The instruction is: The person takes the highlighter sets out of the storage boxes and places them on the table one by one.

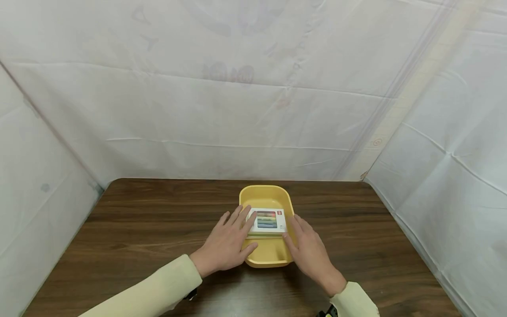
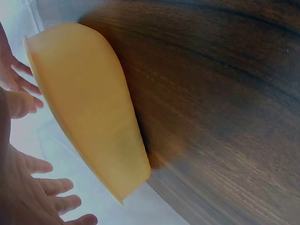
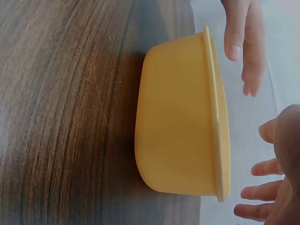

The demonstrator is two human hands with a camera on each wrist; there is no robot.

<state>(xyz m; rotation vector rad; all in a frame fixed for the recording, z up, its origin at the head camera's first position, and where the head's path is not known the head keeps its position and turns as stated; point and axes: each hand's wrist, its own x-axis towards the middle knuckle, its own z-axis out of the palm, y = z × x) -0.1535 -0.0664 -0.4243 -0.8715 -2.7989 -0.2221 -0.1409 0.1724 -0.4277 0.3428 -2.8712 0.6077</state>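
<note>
A yellow rectangular tub (image 1: 266,264) with rounded corners stands on the table in the head view. Inside it lies a flat white box (image 1: 267,222) printed with a panel of coloured bars and a small red mark. My left hand (image 1: 223,244) is over the tub's left side, fingers spread and straight, covering part of the box's left end. On the other side my right hand (image 1: 310,248) extends along the right rim with straight fingers. Both wrist views show the tub's outer wall (image 2: 84,98) (image 3: 178,117) with the fingers apart from it, above the rim. Neither hand grips anything.
The dark wood-grain table (image 1: 158,220) runs back to a white sheet (image 1: 222,110). More white sheeting (image 1: 447,176) hangs along both sides. A greenish layer shows under the box's front edge; I cannot tell what it is.
</note>
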